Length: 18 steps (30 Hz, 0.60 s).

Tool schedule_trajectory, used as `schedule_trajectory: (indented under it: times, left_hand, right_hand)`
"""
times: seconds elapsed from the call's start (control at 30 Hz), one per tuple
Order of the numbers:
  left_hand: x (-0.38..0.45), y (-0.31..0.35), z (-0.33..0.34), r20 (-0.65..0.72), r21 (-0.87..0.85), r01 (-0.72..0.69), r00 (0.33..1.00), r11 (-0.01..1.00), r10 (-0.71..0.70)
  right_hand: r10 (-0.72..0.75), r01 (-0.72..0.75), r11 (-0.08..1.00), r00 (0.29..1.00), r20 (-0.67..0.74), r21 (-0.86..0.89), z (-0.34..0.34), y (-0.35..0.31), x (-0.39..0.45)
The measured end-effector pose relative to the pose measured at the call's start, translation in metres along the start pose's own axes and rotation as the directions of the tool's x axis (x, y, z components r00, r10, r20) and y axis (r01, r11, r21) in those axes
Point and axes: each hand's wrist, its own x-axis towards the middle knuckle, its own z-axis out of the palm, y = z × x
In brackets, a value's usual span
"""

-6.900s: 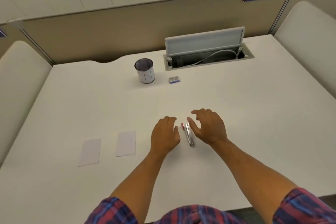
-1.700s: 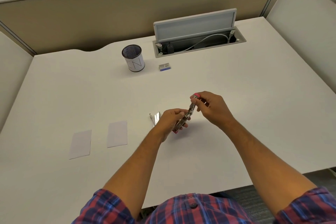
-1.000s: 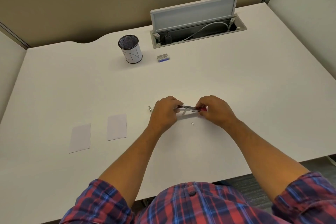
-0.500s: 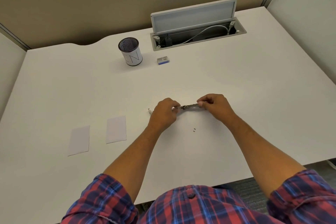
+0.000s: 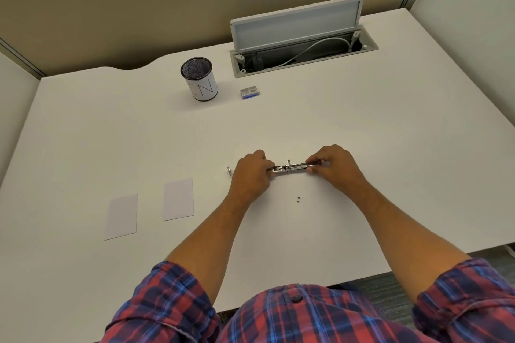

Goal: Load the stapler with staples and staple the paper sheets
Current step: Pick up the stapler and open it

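Loading stage under way: stapler [image 5: 292, 169] opened flat, gripped at either end by fingers of left hand [image 5: 250, 175] and right hand [image 5: 333, 166] just above surface [image 5: 362, 125]; paper sheets [image 5: 178, 199] lying apart, not yet stapled

One camera sits up on the person's head. It looks forward and down at the white desk [image 5: 362, 125]. The fingers [image 5: 320, 159] are near the middle, fairly close below it. The desk's back wall [image 5: 139, 8] is far past the fingers.
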Motion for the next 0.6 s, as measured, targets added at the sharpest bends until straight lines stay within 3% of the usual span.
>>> schedule_trajectory:
  times: [0.4, 0.53, 0.6]
  left_hand:
    - [-0.007, 0.0, 0.007, -0.136, 0.025, 0.081, 0.988, 0.996, -0.077]
    - [-0.021, 0.016, 0.009, -0.304, -0.029, -0.029, 0.952, 0.999, 0.019]
    - [-0.028, 0.022, 0.013, -0.312, -0.05, -0.144, 0.942, 0.988, 0.121]
  right_hand:
    - [-0.028, 0.035, 0.976, 0.999, 0.036, -0.215, 0.009, -0.006, 0.0]
    - [-0.097, 0.084, 0.976, 0.994, -0.058, -0.2, 0.009, -0.008, -0.009]
    - [-0.159, 0.152, 0.978, 0.986, -0.038, -0.144, 0.006, -0.007, -0.014]
